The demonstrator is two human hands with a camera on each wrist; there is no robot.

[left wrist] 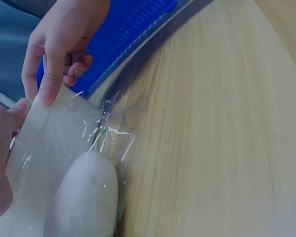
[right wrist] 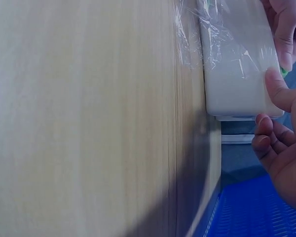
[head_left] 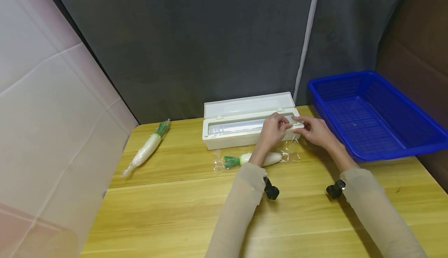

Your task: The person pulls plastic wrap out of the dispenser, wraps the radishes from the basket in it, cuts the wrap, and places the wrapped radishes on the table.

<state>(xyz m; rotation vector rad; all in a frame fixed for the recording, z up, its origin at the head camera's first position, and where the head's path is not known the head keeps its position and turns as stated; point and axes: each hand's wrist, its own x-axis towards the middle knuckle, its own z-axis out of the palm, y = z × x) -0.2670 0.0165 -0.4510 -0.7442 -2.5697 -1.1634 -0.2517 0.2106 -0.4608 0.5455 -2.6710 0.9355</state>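
Note:
A white cling film dispenser (head_left: 229,139) stands at the table's back with its lid raised, a film roll (head_left: 241,126) inside. My left hand (head_left: 272,130) curls over its front edge, thumb and finger pinching a small green slider (right wrist: 284,72), mostly hidden by the fingers. My right hand (head_left: 315,131) grips the dispenser's right end, thumb on the front wall and a finger on top. Clear film (left wrist: 113,123) hangs over the front. Before the box lies a white radish (head_left: 273,159) with green leaf stubs, in clear film, partly hidden by my left wrist.
Another film-wrapped radish (head_left: 148,148) lies at the table's left. A blue plastic basket (head_left: 336,133) stands to the right, close to my right forearm. A dark curtain (head_left: 182,48) rises behind the wooden table (head_left: 157,219).

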